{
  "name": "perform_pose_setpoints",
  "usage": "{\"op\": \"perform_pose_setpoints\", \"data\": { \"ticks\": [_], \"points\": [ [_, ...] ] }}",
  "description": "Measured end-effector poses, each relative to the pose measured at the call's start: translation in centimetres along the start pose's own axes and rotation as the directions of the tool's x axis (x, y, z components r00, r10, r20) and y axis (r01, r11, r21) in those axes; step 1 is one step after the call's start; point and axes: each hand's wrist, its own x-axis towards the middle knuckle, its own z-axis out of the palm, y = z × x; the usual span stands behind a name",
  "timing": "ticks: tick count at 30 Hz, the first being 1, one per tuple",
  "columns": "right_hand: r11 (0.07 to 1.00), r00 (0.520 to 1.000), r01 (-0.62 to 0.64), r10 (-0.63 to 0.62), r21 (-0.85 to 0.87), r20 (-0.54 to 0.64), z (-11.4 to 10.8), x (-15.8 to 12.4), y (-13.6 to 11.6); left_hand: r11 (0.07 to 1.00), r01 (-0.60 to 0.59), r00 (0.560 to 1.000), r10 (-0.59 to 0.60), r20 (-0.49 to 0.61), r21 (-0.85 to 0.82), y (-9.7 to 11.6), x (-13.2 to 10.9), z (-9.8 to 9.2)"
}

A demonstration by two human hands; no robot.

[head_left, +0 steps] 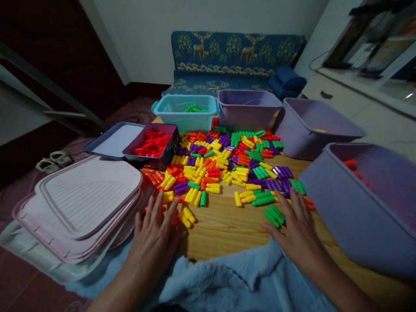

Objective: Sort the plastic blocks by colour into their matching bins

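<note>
Many plastic toy pieces (208, 173) in red, orange, yellow, green and purple lie spread over the wooden table (221, 234). My left hand (156, 229) rests at the near left of the pile, its fingers spread beside a yellow piece (186, 216) and some orange ones. On the near right my right hand (297, 225) has its fingers apart, close to a green piece (274, 216) and several purple ones. Neither hand grips anything that I can see. Parts of the pieces under the fingertips are hidden.
A turquoise bin (185, 113) holds green pieces; a dark box (172, 147) holds red ones. Purple bins stand behind (250, 110) and along the right (354, 216). Stacked lids (87, 190) lie left. A blue cloth (224, 281) covers the near edge.
</note>
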Motion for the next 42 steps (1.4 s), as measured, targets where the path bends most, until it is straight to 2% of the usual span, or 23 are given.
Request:
{"op": "perform_pose_setpoints", "data": {
  "ticks": [4,13,20,26,32,35,39,42],
  "points": [
    [0.997,0.999,0.04,-0.041,0.063,0.007,0.4,0.9,-0.4,0.999,-0.03,1.0,0.03,0.008,-0.045,1.0,1.6,0.7],
    [0.972,0.988,0.133,-0.145,0.195,0.047,0.2,2.7,-2.2,0.987,-0.009,0.997,0.02,0.071,-0.159,4.1,4.2,1.5],
    [0.911,0.954,0.231,-0.28,0.341,0.104,0.5,4.1,-3.7,0.948,-0.109,0.993,0.118,0.01,-0.299,4.6,4.6,2.2],
    [0.873,0.937,0.301,-0.345,0.384,0.049,0.4,4.8,-4.4,0.88,-0.265,0.963,0.26,-0.067,-0.394,5.1,5.0,2.1],
    [0.83,0.909,0.38,-0.418,0.409,0.003,0.7,5.0,-4.2,0.895,-0.252,0.965,0.26,-0.029,-0.368,6.2,6.1,1.6],
    [0.832,0.914,0.377,-0.404,0.408,-0.02,0.7,4.9,-4.2,0.885,-0.246,0.964,0.265,-0.009,-0.396,6.8,6.8,1.3],
    [0.833,0.927,0.363,-0.367,0.418,-0.073,0.4,5.5,-4.1,0.831,-0.309,0.939,0.344,-0.008,-0.462,7.2,8.0,1.3],
    [0.822,0.922,0.383,-0.37,0.422,-0.117,0.0,7.1,-3.8,0.764,-0.402,0.883,0.469,0.007,-0.504,7.2,9.4,1.1]
  ]
}}
